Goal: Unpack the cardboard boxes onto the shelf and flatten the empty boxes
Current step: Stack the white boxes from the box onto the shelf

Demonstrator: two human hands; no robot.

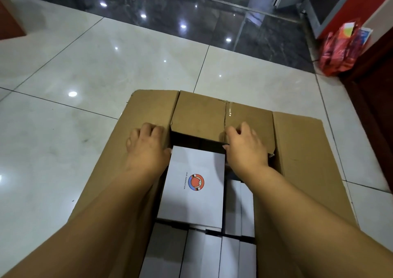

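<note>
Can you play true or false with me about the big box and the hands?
1. The cardboard box is open. True.
2. The white box on top has a round red and blue logo. True.
3. The left hand holds scissors. False: it touches the white box's left side and holds no tool.
4. The floor is green carpet. False: shiny pale tiles.
5. A red bag sits on the floor far right. True.
6. The right hand is up in the air. False: it's at the white box's right corner.

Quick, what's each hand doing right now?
Left hand: grips the white box's left side.
Right hand: grips its right side.
</note>
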